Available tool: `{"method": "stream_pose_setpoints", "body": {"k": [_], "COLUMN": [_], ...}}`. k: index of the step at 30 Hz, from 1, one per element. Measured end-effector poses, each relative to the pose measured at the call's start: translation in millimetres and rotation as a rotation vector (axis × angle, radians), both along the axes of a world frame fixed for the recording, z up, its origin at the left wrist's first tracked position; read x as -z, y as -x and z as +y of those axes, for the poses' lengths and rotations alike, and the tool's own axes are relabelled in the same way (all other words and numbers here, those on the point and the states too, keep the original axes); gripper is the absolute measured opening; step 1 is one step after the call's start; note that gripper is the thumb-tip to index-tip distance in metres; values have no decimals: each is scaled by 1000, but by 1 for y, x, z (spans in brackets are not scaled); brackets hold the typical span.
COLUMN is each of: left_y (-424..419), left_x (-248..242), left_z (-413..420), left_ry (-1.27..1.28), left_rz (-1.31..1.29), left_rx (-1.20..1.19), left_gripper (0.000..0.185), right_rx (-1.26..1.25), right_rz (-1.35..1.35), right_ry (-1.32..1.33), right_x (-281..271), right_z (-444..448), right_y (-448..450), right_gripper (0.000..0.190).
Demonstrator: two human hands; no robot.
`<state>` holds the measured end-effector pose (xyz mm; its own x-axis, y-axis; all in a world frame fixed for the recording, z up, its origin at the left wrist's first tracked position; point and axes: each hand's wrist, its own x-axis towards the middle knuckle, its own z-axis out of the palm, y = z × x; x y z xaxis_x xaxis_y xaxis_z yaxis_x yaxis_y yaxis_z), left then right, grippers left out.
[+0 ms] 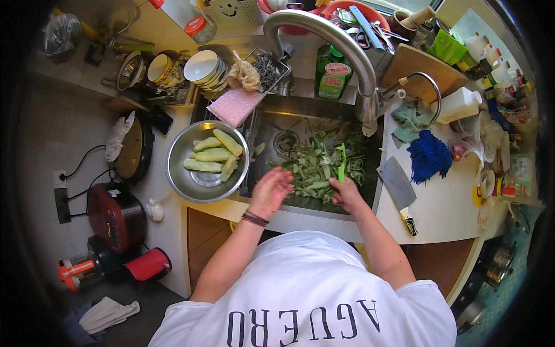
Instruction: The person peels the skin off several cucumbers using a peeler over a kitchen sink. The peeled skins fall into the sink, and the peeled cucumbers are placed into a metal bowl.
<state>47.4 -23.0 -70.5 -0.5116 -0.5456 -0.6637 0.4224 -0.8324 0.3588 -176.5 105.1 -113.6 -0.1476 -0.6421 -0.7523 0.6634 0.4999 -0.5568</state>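
My right hand [345, 195] grips a bright green peeler [342, 165] upright over the sink [277, 110]. At the sink's front left, my left hand [272, 191] is raised with the palm turned inward and nothing in it. Beneath and between both hands, a heap of green vegetable peelings [318, 173] covers much of the basin floor. Several peeled, pale-green long vegetables [214, 154], like cucumbers or luffa, lie in a stainless steel bowl [172, 167] left of the sink, which overlaps the basin's edge.
A cleaver [397, 182] lies on the right counter, near a blue cloth [429, 156] and a green rag [412, 121]. The faucet [321, 26] arches over the sink. Behind stand a green detergent bottle [333, 76], a pink sponge [237, 104] and stacked bowls [204, 69].
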Motion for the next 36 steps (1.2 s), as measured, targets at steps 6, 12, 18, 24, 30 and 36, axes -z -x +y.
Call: {"method": "stream_pose_setpoints", "body": {"k": [6,12,18,24,30,36], "left_y": [75,84,116,104,81,78], "left_x": [20,17,-25,-8,-1,-6], "left_z": [3,-1,28,38,26,17], "left_ry": [337,266,223,61,-109,-371], "left_rz": [-39,-108,-205,-49,72,239], "left_rx": [286,298,456,654,498,256], "left_gripper": [28,31,57,58,32,42], "right_rx": [-341,-225,40,68,31,-301], "right_rz": [120,323,732,961,1368,1071], "right_ry": [88,17,238,76,125,337], "right_x": [-43,-33,-62,-19,-24,-69], "right_z": [10,34,10,-8,3,29], "right_y": [-13,4,-12,20,27,7], "right_gripper": [32,37,39,24,28,26]}}
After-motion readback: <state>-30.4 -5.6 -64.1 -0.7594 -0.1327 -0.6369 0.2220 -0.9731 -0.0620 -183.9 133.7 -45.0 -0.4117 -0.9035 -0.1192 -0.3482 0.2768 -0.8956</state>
